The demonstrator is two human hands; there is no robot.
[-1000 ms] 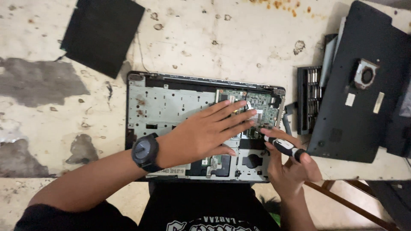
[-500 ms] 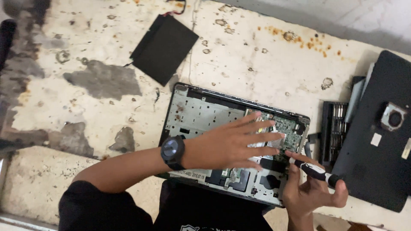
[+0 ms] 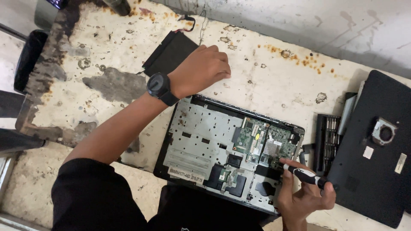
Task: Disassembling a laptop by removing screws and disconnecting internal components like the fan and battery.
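head view: you look down on an opened laptop, both hands at work.
right hand grip: your right hand (image 3: 306, 197) is curled tight around a screwdriver (image 3: 306, 175) with a black and white handle, fingers closed on it, its tip aimed down and left at the lower right of the chassis.
left hand grip: your left hand (image 3: 201, 70) holds nothing; the fingers are loosely bent, knuckles up, over the table just above the chassis and beside a flat black battery pack (image 3: 169, 53). whether the fingertips touch the table, you cannot tell.
wrist: black watch (image 3: 159, 85) on your left arm.
item location: the laptop base (image 3: 205, 141) lies in the middle of the table, near its front edge, straight before you.
item look: bottom cover off; grey metal frame bare, green circuit board (image 3: 261, 141) at upper right, dark cut-outs and small black parts along the lower edge, a white label strip lower left.
done, as judged: cover removed and laid aside at far right as a black panel (image 3: 372, 149) with a fan opening; battery appears out.
left, as judged: board seems still seated; screws near the tip likely remain.
nearby: black bit case (image 3: 327, 139) open between base and panel.
surface: stained, rust-spotted white table (image 3: 257, 72).
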